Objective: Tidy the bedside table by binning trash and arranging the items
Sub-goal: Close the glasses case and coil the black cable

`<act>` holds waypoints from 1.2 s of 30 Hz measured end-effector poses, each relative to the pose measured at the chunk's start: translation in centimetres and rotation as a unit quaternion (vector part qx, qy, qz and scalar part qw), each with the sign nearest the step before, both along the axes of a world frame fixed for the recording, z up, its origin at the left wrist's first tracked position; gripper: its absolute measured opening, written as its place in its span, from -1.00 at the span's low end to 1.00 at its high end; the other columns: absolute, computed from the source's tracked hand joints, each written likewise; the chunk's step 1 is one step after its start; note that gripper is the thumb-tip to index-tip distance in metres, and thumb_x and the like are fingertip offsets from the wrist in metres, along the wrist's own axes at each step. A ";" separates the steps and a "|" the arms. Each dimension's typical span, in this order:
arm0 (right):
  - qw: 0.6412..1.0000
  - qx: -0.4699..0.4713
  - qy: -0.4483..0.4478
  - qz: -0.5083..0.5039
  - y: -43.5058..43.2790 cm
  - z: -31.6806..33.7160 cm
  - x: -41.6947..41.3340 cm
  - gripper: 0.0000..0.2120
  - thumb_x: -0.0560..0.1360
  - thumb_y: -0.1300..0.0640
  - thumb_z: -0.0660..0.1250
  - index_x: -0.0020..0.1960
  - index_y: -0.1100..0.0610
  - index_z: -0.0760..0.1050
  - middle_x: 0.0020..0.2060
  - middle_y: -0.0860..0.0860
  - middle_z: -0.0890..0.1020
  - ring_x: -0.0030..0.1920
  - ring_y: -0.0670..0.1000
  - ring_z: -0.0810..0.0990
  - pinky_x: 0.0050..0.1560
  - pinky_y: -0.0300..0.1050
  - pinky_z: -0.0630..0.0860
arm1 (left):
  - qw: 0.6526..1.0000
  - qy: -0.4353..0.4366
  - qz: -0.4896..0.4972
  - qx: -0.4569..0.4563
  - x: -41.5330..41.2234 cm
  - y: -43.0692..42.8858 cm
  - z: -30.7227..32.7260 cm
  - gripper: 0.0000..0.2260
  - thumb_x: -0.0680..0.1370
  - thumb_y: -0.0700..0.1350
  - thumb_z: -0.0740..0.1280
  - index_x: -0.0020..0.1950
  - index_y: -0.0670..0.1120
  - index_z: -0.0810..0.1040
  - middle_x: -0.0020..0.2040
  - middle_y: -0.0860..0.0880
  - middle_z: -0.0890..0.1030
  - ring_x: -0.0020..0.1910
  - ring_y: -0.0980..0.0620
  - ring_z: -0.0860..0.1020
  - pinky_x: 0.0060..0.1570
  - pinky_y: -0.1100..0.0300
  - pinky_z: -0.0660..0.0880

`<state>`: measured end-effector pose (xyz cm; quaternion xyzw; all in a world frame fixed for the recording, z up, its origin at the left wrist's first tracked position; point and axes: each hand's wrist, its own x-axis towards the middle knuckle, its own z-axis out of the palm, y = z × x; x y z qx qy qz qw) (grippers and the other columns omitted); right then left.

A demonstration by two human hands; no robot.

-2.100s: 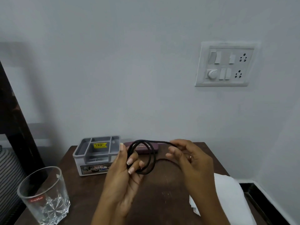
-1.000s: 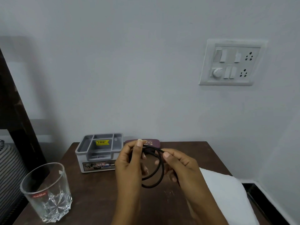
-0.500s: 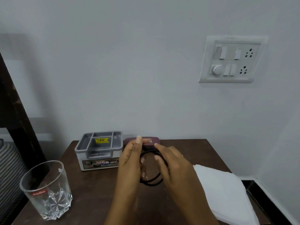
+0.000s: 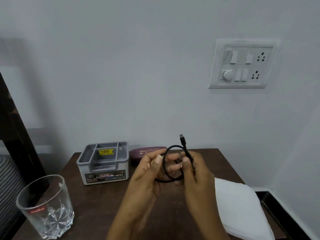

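Black cable looped over the table's middle.
Thin, matte coil is pinched by left hand and right hand; plug pointed up.

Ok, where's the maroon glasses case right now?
In the head view the maroon glasses case lies at the back edge of the table, just right of the grey organiser, partly behind the left hand.

Left hand, right hand: pinching grip
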<state>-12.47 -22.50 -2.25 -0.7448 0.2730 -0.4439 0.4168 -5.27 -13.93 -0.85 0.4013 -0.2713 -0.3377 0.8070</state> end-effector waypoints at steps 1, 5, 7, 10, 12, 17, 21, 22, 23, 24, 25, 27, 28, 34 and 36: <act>1.000 0.009 0.007 0.006 0.1 -0.1 0.1 -0.79 0.59 0.12 0.14 0.09 -0.11 0.49 -0.19 -0.15 0.64 -0.22 -0.14 0.63 -0.20 -0.04 0.60 | 1.000 0.014 0.008 -0.009 0.0 0.0 0.1 -0.68 0.51 -0.08 0.16 0.18 -0.22 0.45 0.03 -0.19 0.67 -0.13 -0.03 0.66 -0.04 0.01 0.59; 1.000 0.017 0.016 -0.003 0.1 -0.6 0.3 -0.77 0.58 0.13 0.13 0.14 -0.13 0.45 -0.16 -0.10 0.65 -0.17 -0.09 0.64 -0.16 0.02 0.61 | 0.993 0.097 0.017 -0.059 0.7 -0.2 0.1 -0.67 0.51 -0.02 0.15 0.13 -0.19 0.52 0.06 -0.20 0.65 -0.09 -0.03 0.65 -0.07 0.09 0.60; 0.999 0.042 0.002 -0.003 -0.1 -0.3 0.2 -0.80 0.58 0.15 0.13 0.11 -0.07 0.44 -0.21 -0.05 0.64 -0.34 -0.08 0.64 -0.26 -0.17 0.59 | 0.994 0.093 0.005 -0.063 0.9 0.1 0.1 -0.66 0.50 -0.08 0.24 0.24 -0.15 0.49 0.16 -0.14 0.62 0.02 -0.01 0.64 0.00 0.17 0.58; 0.997 0.078 -0.008 0.001 0.0 0.3 -0.1 -0.82 0.59 0.15 0.12 0.13 -0.04 0.39 -0.22 -0.05 0.63 -0.49 -0.03 0.61 -0.41 -0.28 0.51 | 0.998 0.031 -0.007 -0.060 0.6 0.4 0.1 -0.61 0.54 -0.14 0.24 0.37 -0.07 0.35 0.24 -0.04 0.59 0.17 -0.03 0.59 0.09 0.17 0.55; 0.998 0.064 0.018 0.002 0.1 0.1 0.0 -0.78 0.59 0.12 0.11 0.18 -0.07 0.42 -0.18 -0.06 0.64 -0.44 -0.02 0.63 -0.36 -0.17 0.58 | 0.999 0.003 0.005 -0.050 0.1 0.3 0.3 -0.57 0.51 -0.13 0.22 0.39 0.00 0.32 0.20 0.00 0.62 0.10 -0.01 0.62 -0.06 0.24 0.59; 0.992 -0.060 0.102 -0.054 0.5 -0.2 0.0 -0.66 0.56 0.05 0.14 0.30 -0.18 0.42 -0.04 -0.12 0.66 -0.06 -0.10 0.60 -0.10 -0.15 0.54 | 0.996 -0.049 0.069 0.000 -0.1 0.0 0.4 -0.61 0.47 -0.05 0.20 0.30 0.10 0.39 0.05 -0.03 0.68 -0.16 -0.02 0.69 -0.21 0.23 0.61; 0.989 -0.092 0.092 -0.067 0.5 0.0 -0.1 -0.65 0.56 0.11 0.17 0.28 -0.18 0.45 -0.05 -0.16 0.63 -0.09 -0.16 0.57 -0.15 -0.25 0.50 | 0.993 -0.091 0.064 0.031 -0.3 -0.2 0.5 -0.43 0.44 -0.18 0.30 0.43 0.06 0.22 0.07 0.03 0.68 -0.17 0.02 0.68 -0.19 0.25 0.59; 0.993 -0.079 0.072 -0.042 0.3 0.0 -0.1 -0.65 0.55 0.15 0.19 0.26 -0.18 0.48 -0.05 -0.18 0.61 -0.07 -0.18 0.57 -0.12 -0.28 0.51 | 0.993 -0.097 0.061 0.031 -0.2 -0.4 0.4 -0.40 0.46 -0.26 0.29 0.45 0.03 0.20 0.07 0.02 0.68 -0.18 0.02 0.67 -0.21 0.27 0.59; 0.997 -0.055 0.054 -0.015 0.1 0.0 0.0 -0.64 0.54 0.19 0.21 0.23 -0.17 0.50 -0.05 -0.17 0.61 -0.05 -0.19 0.57 -0.10 -0.32 0.50 | 0.992 -0.101 0.066 0.031 -0.1 -0.5 0.2 -0.41 0.48 -0.32 0.27 0.46 -0.01 0.19 0.06 0.02 0.68 -0.21 0.03 0.67 -0.23 0.28 0.58; 0.999 -0.020 0.041 0.015 -0.2 0.1 -0.1 -0.63 0.53 0.22 0.23 0.21 -0.16 0.53 -0.06 -0.15 0.61 -0.04 -0.19 0.57 -0.10 -0.36 0.48 | 0.991 -0.101 0.080 0.032 0.0 -0.5 0.1 -0.44 0.50 -0.34 0.24 0.46 -0.04 0.21 0.02 0.02 0.69 -0.24 0.04 0.67 -0.25 0.28 0.58; 0.998 0.022 0.031 0.051 -0.5 0.3 -0.2 -0.63 0.52 0.25 0.25 0.19 -0.14 0.54 -0.05 -0.13 0.62 -0.02 -0.20 0.58 -0.08 -0.38 0.46 | 0.990 -0.097 0.096 0.036 0.2 -0.6 -0.1 -0.46 0.51 -0.35 0.23 0.45 -0.06 0.22 -0.03 0.04 0.70 -0.27 0.05 0.67 -0.27 0.28 0.59; 0.983 0.117 0.006 0.143 -1.0 0.6 -0.6 -0.67 0.52 0.27 0.27 0.14 -0.09 0.58 -0.01 -0.11 0.66 0.03 -0.19 0.59 0.01 -0.32 0.47 | 0.988 -0.083 0.127 0.041 0.6 -0.5 -0.3 -0.48 0.51 -0.34 0.24 0.44 -0.05 0.27 -0.17 0.02 0.71 -0.33 0.06 0.66 -0.32 0.29 0.58; 0.969 0.164 -0.011 0.183 -1.2 0.9 -0.9 -0.73 0.52 0.24 0.28 0.10 -0.05 0.60 -0.02 -0.09 0.68 0.02 -0.16 0.61 0.02 -0.26 0.49 | 0.986 -0.075 0.140 0.041 0.7 -0.5 -0.3 -0.49 0.50 -0.34 0.26 0.42 -0.05 0.30 -0.24 -0.01 0.70 -0.35 0.06 0.65 -0.35 0.29 0.58; 0.914 0.315 -0.120 0.226 -1.3 1.4 -1.5 -0.81 0.47 0.06 0.26 -0.19 0.04 0.64 -0.31 0.06 0.64 -0.27 -0.06 0.60 -0.24 -0.23 0.55 | 0.978 -0.092 0.170 0.074 0.6 -0.6 -0.4 -0.62 0.47 -0.30 0.32 0.26 -0.03 0.49 -0.26 -0.15 0.67 -0.47 0.02 0.61 -0.48 0.26 0.55; 0.924 0.304 -0.086 0.215 -1.6 1.2 -1.6 -0.78 0.52 0.11 0.24 -0.21 0.04 0.63 -0.34 0.04 0.65 -0.30 -0.09 0.59 -0.24 -0.20 0.52 | 0.976 -0.079 0.194 0.066 0.5 -0.6 -0.4 -0.64 0.48 -0.28 0.32 0.23 -0.01 0.50 -0.27 -0.11 0.68 -0.53 0.06 0.58 -0.52 0.27 0.53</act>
